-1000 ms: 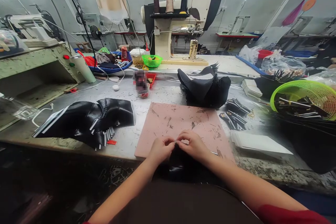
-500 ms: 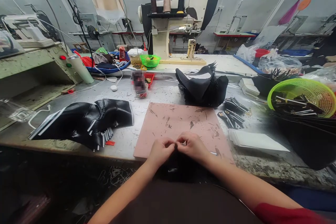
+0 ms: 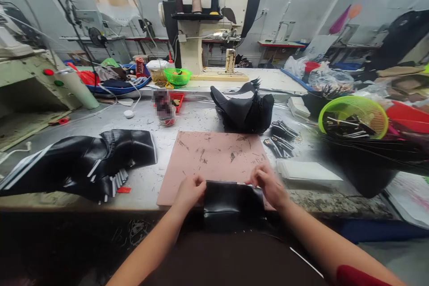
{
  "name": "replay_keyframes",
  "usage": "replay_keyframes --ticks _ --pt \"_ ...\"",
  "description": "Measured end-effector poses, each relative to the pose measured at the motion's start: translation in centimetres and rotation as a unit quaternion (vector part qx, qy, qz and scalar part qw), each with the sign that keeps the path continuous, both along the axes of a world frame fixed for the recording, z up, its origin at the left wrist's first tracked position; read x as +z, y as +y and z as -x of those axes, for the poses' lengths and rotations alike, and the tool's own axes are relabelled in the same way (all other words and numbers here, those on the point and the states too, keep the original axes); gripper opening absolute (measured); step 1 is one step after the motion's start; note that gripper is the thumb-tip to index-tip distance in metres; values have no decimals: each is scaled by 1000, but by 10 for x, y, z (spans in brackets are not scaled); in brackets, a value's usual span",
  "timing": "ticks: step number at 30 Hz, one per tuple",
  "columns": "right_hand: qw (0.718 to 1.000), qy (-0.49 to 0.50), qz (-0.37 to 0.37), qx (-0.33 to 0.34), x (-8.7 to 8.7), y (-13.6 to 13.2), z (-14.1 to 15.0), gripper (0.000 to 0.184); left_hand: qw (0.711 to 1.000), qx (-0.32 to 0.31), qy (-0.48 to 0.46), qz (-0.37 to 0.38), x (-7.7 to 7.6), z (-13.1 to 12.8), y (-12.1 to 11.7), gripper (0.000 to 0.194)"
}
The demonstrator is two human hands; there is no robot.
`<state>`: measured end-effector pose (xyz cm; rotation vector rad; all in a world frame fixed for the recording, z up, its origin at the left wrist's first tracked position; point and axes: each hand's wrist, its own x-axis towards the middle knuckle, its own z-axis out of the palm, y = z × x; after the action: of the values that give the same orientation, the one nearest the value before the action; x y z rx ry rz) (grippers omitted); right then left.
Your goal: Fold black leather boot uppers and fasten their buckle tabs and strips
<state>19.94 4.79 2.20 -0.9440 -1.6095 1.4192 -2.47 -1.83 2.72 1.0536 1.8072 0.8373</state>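
Observation:
A glossy black leather piece (image 3: 231,199) lies over the near edge of a pinkish work board (image 3: 211,156) and hangs down toward my lap. My left hand (image 3: 189,191) pinches its upper left corner between thumb and fingers. At the upper right edge, my right hand (image 3: 271,187) is closed with its fingertips on the leather's rim, where a short pale strip shows. Further left on the table rest more black leather pieces (image 3: 80,158) with white edge strips.
Behind the board sits a pile of black parts (image 3: 244,109). To the right are small black straps (image 3: 281,138), a white stack (image 3: 304,170) and a yellow-green basket (image 3: 353,118). A sewing machine (image 3: 194,44) with thread spools stands at the back.
My hands were together at the board's near edge; now they are apart, with the leather's upper edge stretched between them. The view has turned slightly right.

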Motion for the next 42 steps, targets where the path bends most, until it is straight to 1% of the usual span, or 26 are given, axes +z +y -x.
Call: replay_keyframes --ticks 2,4,5,7,8,9,10,11,13,14,15,17,19,21,23,25,26,27,29,31,32,33,34,36,39,42 --pt "997 -71 10 -5 1 1 -35 30 999 -13 42 -8 2 3 1 11" --pt "985 -162 58 31 6 -2 -70 34 992 -42 119 -10 5 5 2 12" --pt "971 -210 99 65 9 -5 -85 34 984 -64 167 -6 8 6 4 12" --pt "925 -299 175 154 19 -7 -110 30 958 -120 261 12 12 6 7 13" --pt "901 -336 190 195 25 -5 -118 28 944 -147 295 23 14 6 9 13" --pt "885 -364 188 221 30 1 -123 26 933 -169 315 32 16 6 11 13" --pt "879 -384 171 223 35 10 -124 25 924 -188 331 38 18 6 13 13" --pt "883 -407 137 193 40 23 -123 25 916 -203 345 43 20 6 15 13" --pt "886 -455 56 71 44 60 -112 25 905 -218 361 52 23 6 18 13" --pt "869 -494 1 -8 44 81 -104 24 903 -221 363 56 24 6 18 13" --pt "856 -512 -32 -60 42 102 -95 24 904 -220 361 62 26 6 19 13" --pt "833 -534 -71 -125 34 140 -80 25 908 -215 351 73 27 6 19 12" --pt "812 -551 -91 -166 24 167 -70 27 912 -211 341 85 28 6 18 12" --pt "794 -566 -103 -196 15 181 -66 27 909 -214 345 91 29 8 17 13" --pt "783 -571 -113 -218 11 186 -67 25 896 -219 375 90 33 9 17 15" --pt "781 -564 -132 -234 12 182 -68 23 883 -212 411 79 40 9 19 16" --pt "783 -555 -146 -239 15 176 -68 24 882 -204 419 65 43 7 21 16" --pt "787 -544 -161 -240 17 168 -67 26 889 -196 411 44 47 5 23 15" --pt "802 -518 -195 -224 22 143 -59 27 921 -192 339 -16 51 -4 28 15" --pt "845 -450 -242 -157 24 107 -44 24 956 -194 212 -67 52 -17 34 18" --pt "877 -384 -269 -104 24 87 -35 20 968 -192 142 -81 50 -24 37 20" --pt "905 -311 -285 -49 23 67 -26 18 976 -187 75 -86 48 -31 39 23" --pt "926 -251 -282 -15 23 47 -18 16 980 -181 13 -82 45 -38 41 25" --pt "951 -172 -255 16 24 17 -6 11 979 -170 -92 -63 40 -47 42 26" --pt "960 -146 -239 11 27 -3 2 7 971 -154 -175 -41 34 -55 40 22" --pt "951 -146 -273 2 29 -5 4 8 969 -139 -201 -42 32 -57 37 20"
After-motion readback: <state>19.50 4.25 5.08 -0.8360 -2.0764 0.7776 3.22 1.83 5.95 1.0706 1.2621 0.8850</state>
